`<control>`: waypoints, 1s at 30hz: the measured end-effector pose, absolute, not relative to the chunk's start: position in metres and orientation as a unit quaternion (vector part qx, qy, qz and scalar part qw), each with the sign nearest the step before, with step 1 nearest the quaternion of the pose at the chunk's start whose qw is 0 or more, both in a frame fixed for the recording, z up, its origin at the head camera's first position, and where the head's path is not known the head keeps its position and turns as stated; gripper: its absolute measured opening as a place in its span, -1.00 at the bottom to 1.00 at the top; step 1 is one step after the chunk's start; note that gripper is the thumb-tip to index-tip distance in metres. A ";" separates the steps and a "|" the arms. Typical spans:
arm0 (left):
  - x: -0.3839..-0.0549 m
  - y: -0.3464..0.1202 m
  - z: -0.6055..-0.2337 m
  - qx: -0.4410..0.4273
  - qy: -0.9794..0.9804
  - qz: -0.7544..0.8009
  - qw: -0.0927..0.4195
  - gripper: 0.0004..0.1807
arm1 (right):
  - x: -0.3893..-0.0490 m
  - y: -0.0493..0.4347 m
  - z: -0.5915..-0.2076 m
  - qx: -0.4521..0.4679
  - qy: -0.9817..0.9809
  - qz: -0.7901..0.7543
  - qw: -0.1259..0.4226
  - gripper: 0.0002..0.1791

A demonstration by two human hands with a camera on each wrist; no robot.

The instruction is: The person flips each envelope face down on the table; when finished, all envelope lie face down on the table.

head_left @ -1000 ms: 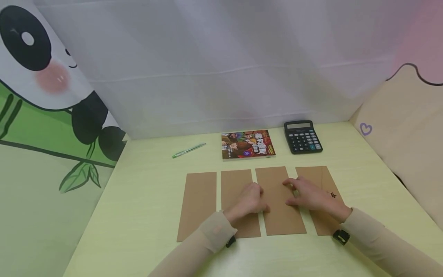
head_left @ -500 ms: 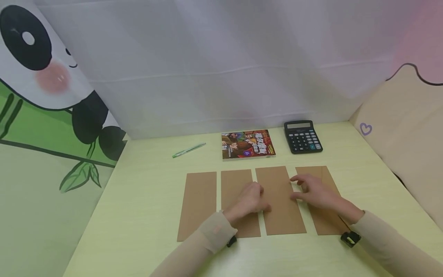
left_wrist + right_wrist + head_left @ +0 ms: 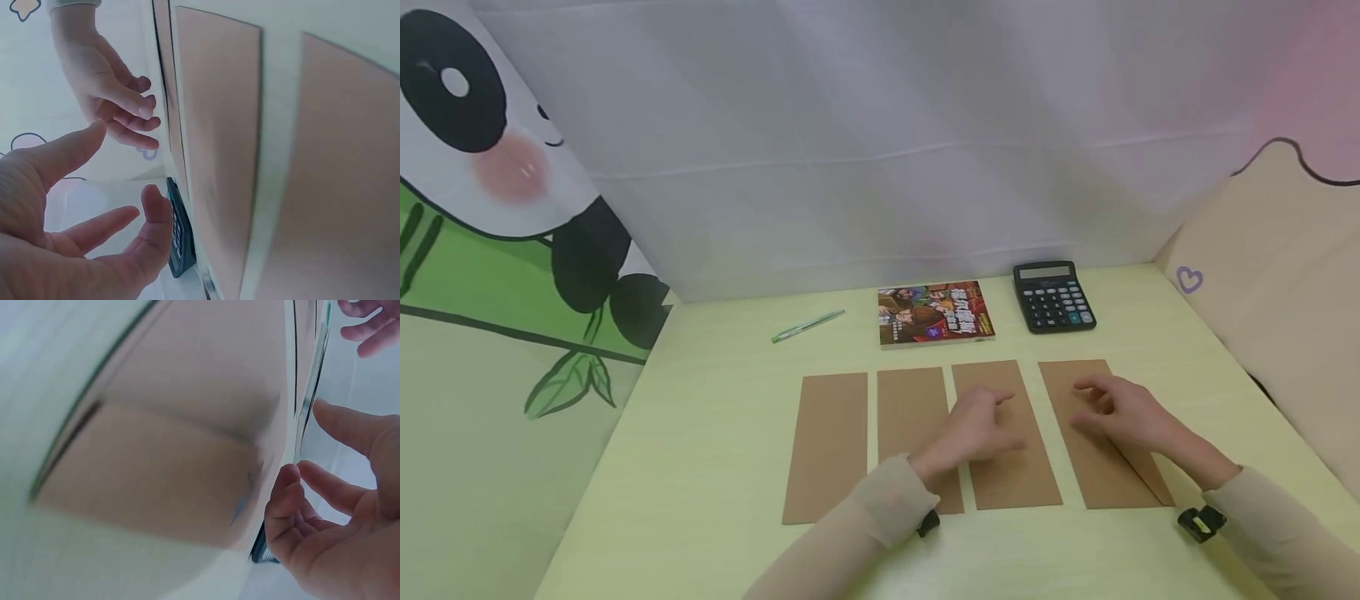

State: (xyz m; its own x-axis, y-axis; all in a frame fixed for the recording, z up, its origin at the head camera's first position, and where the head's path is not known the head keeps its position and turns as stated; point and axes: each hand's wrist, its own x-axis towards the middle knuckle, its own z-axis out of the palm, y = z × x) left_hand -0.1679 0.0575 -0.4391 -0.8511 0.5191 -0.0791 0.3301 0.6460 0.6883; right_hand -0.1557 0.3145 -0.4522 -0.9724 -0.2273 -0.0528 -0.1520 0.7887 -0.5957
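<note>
Several brown cardboard rectangles lie in a row on the table, narrow gaps between them. My left hand (image 3: 977,429) is over the third cardboard piece (image 3: 1018,483) from the left, thumb and fingers spread apart. Over the rightmost cardboard piece (image 3: 1093,475) is my right hand (image 3: 1127,412), its fingers loosely bent. A diagonal line, perhaps a crease or flap, runs down that piece's right side; in the right wrist view this cardboard (image 3: 156,469) has a crosswise line and a small dark mark. Neither hand holds anything.
Behind the row are a green pen (image 3: 808,326), a book (image 3: 936,313) with a colourful cover and a black calculator (image 3: 1054,297). A white curtain (image 3: 880,167) hangs at the table's back edge. Two more cardboard pieces, the leftmost (image 3: 827,442) and second (image 3: 906,400), lie to the left.
My right hand has moved right, from the third piece's edge to over the rightmost piece. My left hand has shifted right, from the second piece to over the third.
</note>
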 end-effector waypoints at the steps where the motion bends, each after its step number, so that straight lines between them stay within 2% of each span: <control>1: -0.168 0.060 -0.439 0.236 0.895 0.353 0.136 -0.26 | -0.156 0.317 -0.453 -0.096 0.945 -0.307 0.063 -0.37; 13: -0.177 0.095 -0.437 0.215 0.905 0.337 0.145 -0.27 | -0.158 0.341 -0.459 -0.053 0.954 -0.289 0.066 -0.22; 24: -0.180 0.123 -0.446 0.187 0.914 0.316 0.172 -0.25 | -0.159 0.360 -0.462 -0.046 0.955 -0.281 0.082 -0.23; 27: -0.182 0.127 -0.445 0.172 0.925 0.292 0.173 -0.33 | -0.160 0.362 -0.463 -0.045 0.956 -0.275 0.085 -0.23; 30: -0.183 0.130 -0.444 0.176 0.930 0.275 0.170 -0.54 | -0.159 0.364 -0.463 -0.046 0.958 -0.269 0.084 -0.23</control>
